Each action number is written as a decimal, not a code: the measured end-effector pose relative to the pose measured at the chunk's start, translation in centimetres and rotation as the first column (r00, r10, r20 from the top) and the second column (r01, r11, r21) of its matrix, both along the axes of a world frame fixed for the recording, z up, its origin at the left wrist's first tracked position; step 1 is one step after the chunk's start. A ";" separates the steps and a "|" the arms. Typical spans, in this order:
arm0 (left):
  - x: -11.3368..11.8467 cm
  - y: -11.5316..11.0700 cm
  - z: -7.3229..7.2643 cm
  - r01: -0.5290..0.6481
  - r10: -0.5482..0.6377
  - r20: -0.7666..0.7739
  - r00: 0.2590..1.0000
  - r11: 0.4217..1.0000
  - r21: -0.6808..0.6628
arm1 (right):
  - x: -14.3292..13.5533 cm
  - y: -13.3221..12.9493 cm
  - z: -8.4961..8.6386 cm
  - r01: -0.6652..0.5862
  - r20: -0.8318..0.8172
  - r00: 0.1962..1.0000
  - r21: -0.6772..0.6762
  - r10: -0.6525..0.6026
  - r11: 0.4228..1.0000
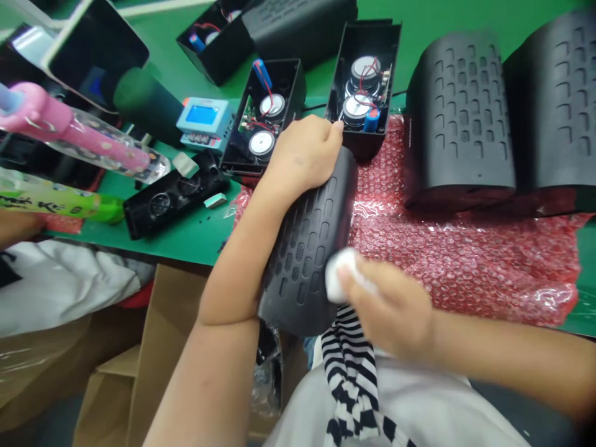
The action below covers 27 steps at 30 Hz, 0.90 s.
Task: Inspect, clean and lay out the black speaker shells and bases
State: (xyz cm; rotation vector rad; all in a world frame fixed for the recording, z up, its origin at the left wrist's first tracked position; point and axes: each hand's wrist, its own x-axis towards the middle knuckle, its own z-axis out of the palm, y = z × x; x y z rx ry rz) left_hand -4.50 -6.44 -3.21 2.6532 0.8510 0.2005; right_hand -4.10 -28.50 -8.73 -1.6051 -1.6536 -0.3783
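A black speaker housing (305, 248) with rows of raised oval slots lies tilted across the table's front edge, its near end over my lap. My left hand (307, 152) is wrapped over its far end, fingers partly hidden behind it. My right hand (391, 304), slightly blurred, pinches a white wad (341, 273) against the housing's right side; cloth or tissue, I cannot tell. Just beyond my left hand stand two open speaker boxes, the left box (298, 81) and the right box (338, 81), showing round drivers, red wires and blue cylinders.
Red bubble wrap (465, 261) covers the green table on the right. Two upright black housings stand there, one nearer (460, 124) and one farther right (559, 112). At left are a blue meter (205, 118), a black panel (174, 195), bottles and another person's sleeve (69, 279). Cardboard boxes (172, 323) stand below.
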 end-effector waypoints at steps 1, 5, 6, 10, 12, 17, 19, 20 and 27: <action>0.0 0.1 -0.1 0.003 -0.003 0.005 1.000 1.000 0.000 | -0.8 -0.9 -0.3 -0.059 0.021 0.998 0.043 0.058 0.997; 0.0 0.3 -0.3 0.041 -0.041 0.002 0.999 0.999 0.013 | 0.2 -0.6 -0.9 -0.189 0.040 0.982 0.083 0.186 0.979; 0.0 0.2 -0.3 0.044 -0.044 0.000 0.999 0.999 0.017 | 1.6 0.6 -0.9 -0.148 0.017 0.989 0.041 0.148 0.988; 0.0 0.1 -0.2 -0.007 0.009 -0.027 1.000 0.997 0.072 | 7.4 6.5 -0.5 0.038 -0.043 0.998 0.004 -0.037 0.999; 0.0 0.1 -0.2 -0.041 0.046 -0.052 0.998 0.995 0.091 | 7.7 7.2 -0.3 0.074 -0.076 0.995 0.031 -0.071 0.997; 0.0 0.6 -0.2 -0.084 0.089 -0.070 0.994 0.994 0.073 | 0.4 0.3 0.5 -0.057 0.065 0.996 -0.003 0.057 0.998; -0.1 0.6 -0.2 -0.074 0.078 -0.058 0.995 0.996 0.055 | -1.9 -2.2 0.6 -0.194 0.094 0.977 -0.008 0.193 0.981; -0.2 0.6 -0.2 -0.064 0.066 -0.050 0.997 0.997 0.044 | -2.3 -2.5 0.7 -0.224 0.099 0.970 0.003 0.223 0.975; 0.2 0.5 -0.8 -0.063 0.066 -0.028 0.997 0.992 0.109 | 5.3 6.9 3.4 0.116 0.004 0.992 -0.408 -0.126 0.906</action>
